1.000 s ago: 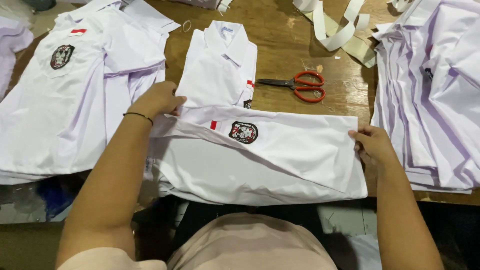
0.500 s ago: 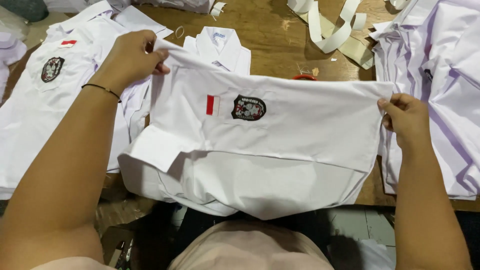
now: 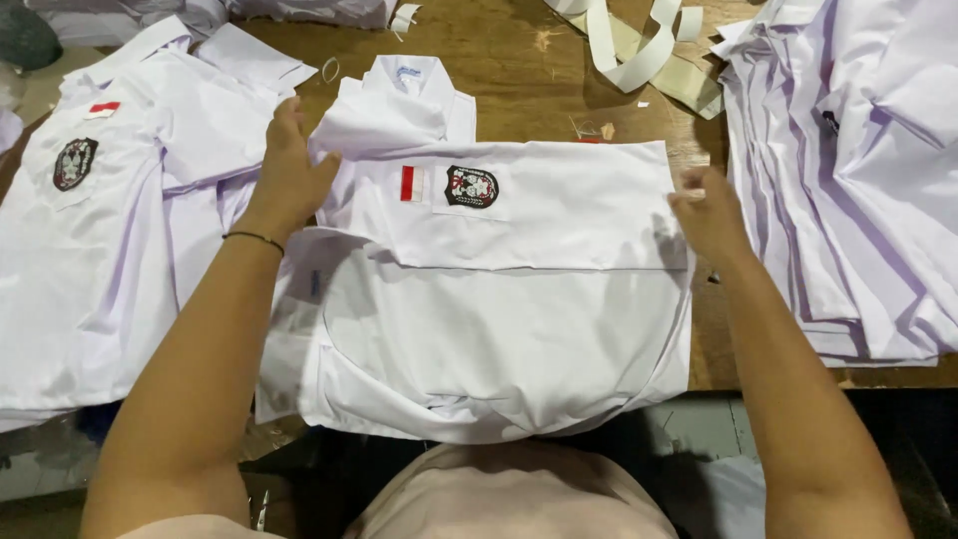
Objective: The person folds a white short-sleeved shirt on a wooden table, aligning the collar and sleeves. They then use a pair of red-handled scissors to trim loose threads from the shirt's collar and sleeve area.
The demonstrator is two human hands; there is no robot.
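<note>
White strips (image 3: 639, 50) on the wooden table (image 3: 519, 70); shirt stack (image 3: 858, 170) beside them

The white shirt (image 3: 499, 299) is thin, matt woven cloth, softly creased, with an embroidered badge (image 3: 471, 187) and a red-and-white cloth patch (image 3: 412, 184). The wooden table (image 3: 519, 70) looks worn and dull. The paper strips (image 3: 639, 50) are smooth and matt.

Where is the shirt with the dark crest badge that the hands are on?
In the head view, the white shirt lies centre on the wooden table, between the left hand and right hand.
</note>
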